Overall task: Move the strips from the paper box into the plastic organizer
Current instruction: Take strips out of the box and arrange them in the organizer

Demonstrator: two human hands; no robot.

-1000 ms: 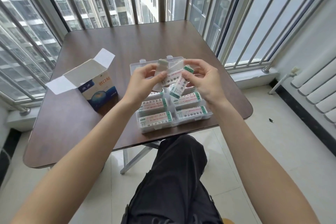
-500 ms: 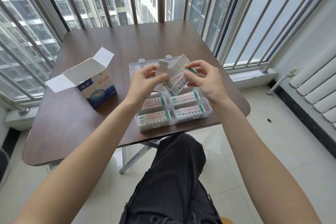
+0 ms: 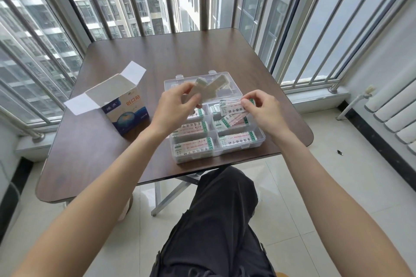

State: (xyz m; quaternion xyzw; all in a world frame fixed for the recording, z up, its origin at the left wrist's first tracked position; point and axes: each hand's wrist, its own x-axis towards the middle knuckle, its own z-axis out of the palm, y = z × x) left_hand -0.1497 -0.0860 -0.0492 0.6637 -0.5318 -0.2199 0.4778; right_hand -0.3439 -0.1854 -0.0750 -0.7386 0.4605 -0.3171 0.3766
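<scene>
A clear plastic organizer (image 3: 258,141) lies open near the table's front edge, its compartments holding white strips with green ends and red print (image 3: 193,146). My left hand (image 3: 177,105) grips a small fan of strips (image 3: 209,89) seen from their pale backs, held above the organizer's far left. My right hand (image 3: 261,108) pinches a few printed strips (image 3: 234,111) just over the far right compartment. The blue and white paper box (image 3: 128,108) stands open to the left of the organizer, its inside hidden.
The brown table (image 3: 157,56) is bounded by barred windows behind and on both sides. A radiator (image 3: 396,110) hangs on the wall at right. My dark-trousered knee (image 3: 220,209) sits under the table's front edge, over a tiled floor.
My two hands have drawn apart, splitting the strips between them. My right hand has dropped with its share toward the far right compartment, while my left stays raised with the rest.
</scene>
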